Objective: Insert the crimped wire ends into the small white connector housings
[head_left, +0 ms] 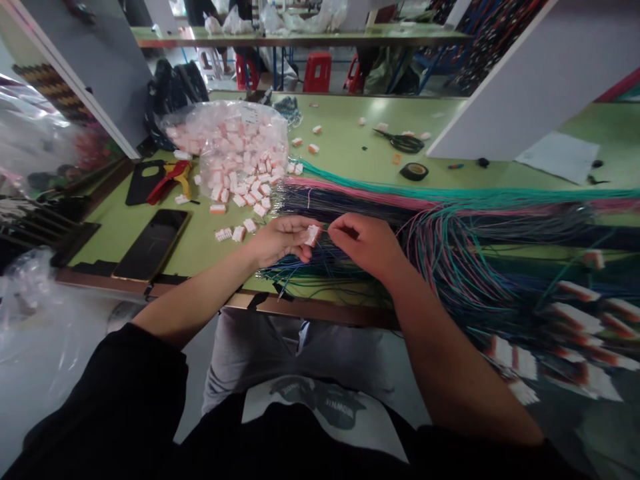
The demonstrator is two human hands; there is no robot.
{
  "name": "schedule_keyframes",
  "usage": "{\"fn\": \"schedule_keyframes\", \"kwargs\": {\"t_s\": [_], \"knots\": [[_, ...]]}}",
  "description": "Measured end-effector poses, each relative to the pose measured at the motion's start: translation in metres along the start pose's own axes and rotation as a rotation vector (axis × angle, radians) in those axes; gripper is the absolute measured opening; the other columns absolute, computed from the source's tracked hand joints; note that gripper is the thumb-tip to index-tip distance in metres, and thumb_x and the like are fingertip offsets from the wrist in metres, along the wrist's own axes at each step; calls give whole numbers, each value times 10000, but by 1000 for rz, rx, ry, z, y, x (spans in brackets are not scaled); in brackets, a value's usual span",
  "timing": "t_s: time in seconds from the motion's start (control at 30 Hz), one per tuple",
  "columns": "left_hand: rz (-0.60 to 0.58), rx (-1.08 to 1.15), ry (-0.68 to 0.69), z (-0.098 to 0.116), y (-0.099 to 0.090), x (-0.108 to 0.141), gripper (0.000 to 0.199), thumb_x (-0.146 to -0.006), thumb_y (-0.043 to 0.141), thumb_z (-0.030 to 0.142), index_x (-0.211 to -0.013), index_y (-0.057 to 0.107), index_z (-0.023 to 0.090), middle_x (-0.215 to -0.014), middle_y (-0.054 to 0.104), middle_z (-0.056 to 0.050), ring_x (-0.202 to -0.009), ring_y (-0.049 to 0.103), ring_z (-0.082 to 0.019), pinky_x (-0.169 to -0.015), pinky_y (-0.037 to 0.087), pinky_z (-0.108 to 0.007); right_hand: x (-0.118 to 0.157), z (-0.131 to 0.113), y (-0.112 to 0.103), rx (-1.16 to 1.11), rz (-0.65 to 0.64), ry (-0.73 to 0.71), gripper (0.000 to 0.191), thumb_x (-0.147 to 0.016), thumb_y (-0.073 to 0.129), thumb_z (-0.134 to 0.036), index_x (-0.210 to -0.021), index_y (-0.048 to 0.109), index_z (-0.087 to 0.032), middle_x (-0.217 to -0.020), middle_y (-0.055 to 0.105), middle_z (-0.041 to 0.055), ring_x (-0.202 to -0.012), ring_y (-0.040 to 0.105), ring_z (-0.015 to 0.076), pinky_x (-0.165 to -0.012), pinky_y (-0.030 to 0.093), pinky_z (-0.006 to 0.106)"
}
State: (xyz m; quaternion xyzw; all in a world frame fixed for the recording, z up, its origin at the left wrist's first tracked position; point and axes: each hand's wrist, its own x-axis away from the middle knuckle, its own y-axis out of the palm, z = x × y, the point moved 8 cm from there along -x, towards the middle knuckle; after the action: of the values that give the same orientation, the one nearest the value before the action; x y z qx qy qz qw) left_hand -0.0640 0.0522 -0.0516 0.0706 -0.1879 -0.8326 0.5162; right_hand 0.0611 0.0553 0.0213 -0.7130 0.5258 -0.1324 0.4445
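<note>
Between the thumb and fingers of my left hand point(283, 240) is a small white and orange connector housing point(313, 235). My right hand point(367, 243) pinches a thin wire point(325, 231) close beside the housing; its color looks pinkish. Whether the wire's tip sits inside the housing, I cannot tell. Under and behind both hands lie long bundles of wires: dark blue ones point(345, 212), pink ones point(370, 195) and green ones point(390, 190). Left of them, a clear plastic bag point(240, 127) spills many loose housings point(250, 193) onto the green table.
A phone point(153, 245) and red-yellow wire strippers point(173, 181) lie at the left. Scissors point(400, 141) and black tape point(414, 171) sit behind the wires. Wired connectors point(575, 317) pile up at the right. Grey panels point(505, 80) stand on both sides.
</note>
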Motion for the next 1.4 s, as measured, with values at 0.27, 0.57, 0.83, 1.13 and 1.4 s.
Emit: {"fn": "schedule_keyframes", "kwargs": {"t_s": [0.27, 0.57, 0.83, 1.13, 1.4], "knots": [[-22, 44, 17, 1, -1, -1, 292, -761, 712, 131, -1047, 666, 90, -684, 673, -6, -558, 655, -102, -545, 539, -212, 12, -20, -13, 218, 159, -208, 190, -845, 526, -281, -850, 703, -213, -909, 670, 77, -896, 581, 220, -815, 427, 353], [-15, 39, 15, 2, 0, -1, 269, -768, 709, 119, -1033, 679, 82, -688, 673, -13, -539, 643, -96, -522, 527, -210, 17, -23, -7, 456, 126, -173, 228, -887, 511, -274, -814, 714, -201, -862, 644, 84, -843, 570, 218, -713, 372, 330], [-52, 67, 8, 2, 0, -3, 281, -742, 737, 144, -1015, 687, 103, -701, 680, -8, -525, 628, -89, -502, 513, -205, 18, -18, -5, 464, 92, -74, 213, -914, 489, -266, -852, 684, -210, -808, 691, 62, -724, 583, 192, -608, 300, 308], [-46, 30, 0, -1, -1, -4, 269, -768, 707, 140, -1034, 686, 100, -718, 674, -12, -503, 592, -69, -479, 485, -192, 21, -12, -1, 449, 63, -2, 206, -882, 488, -223, -888, 693, -219, -833, 704, 59, -740, 609, 190, -575, 300, 290], [-38, 105, 2, 12, 7, 4, 338, -729, 772, 198, -1030, 649, 106, -747, 688, -24, -640, 676, -130, -603, 558, -241, 27, -5, -3, 357, 180, 106, 198, -847, 486, -201, -895, 679, -192, -873, 715, 77, -789, 637, 201, -634, 377, 282]]}}
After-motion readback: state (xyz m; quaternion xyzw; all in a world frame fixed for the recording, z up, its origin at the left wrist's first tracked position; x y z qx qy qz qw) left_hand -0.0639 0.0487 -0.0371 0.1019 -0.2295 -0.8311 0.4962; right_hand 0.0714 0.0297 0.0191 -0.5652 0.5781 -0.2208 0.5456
